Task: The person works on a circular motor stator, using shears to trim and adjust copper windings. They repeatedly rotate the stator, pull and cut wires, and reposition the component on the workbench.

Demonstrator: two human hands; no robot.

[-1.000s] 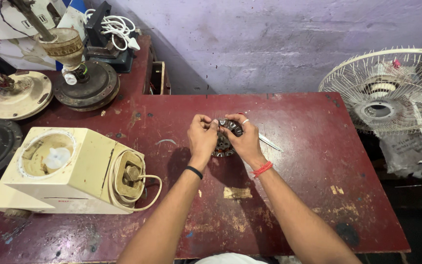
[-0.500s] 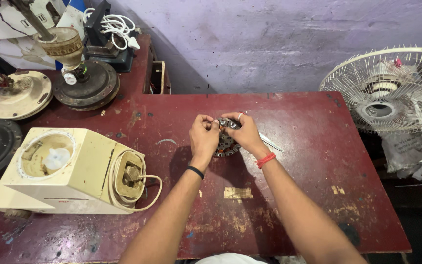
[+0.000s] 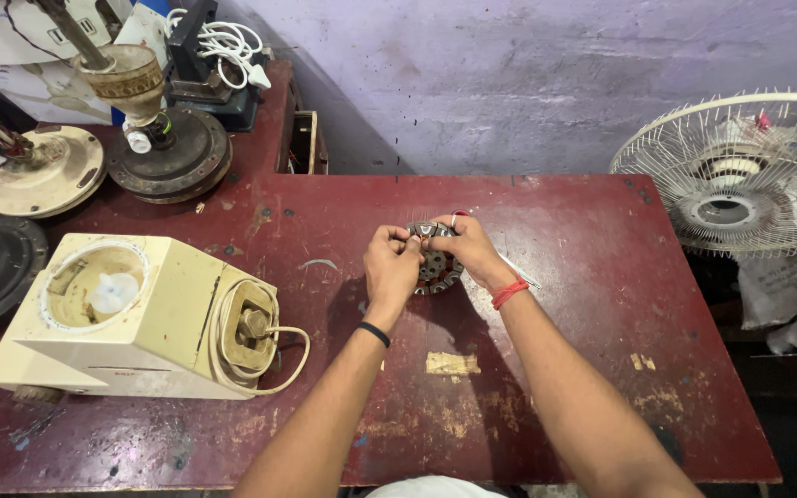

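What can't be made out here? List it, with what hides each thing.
Head view only:
- Round metal motor part: mostly covered by the left hand and right hand; its upper face is hidden.
- Thin tool on the red table: partly hidden behind the right wrist, too small to identify.
- Table fan: cut off by the right edge.
- Cream mixer base: underside hidden.

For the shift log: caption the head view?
Both hands, left hand and right hand, hold a round motor core over a red table.
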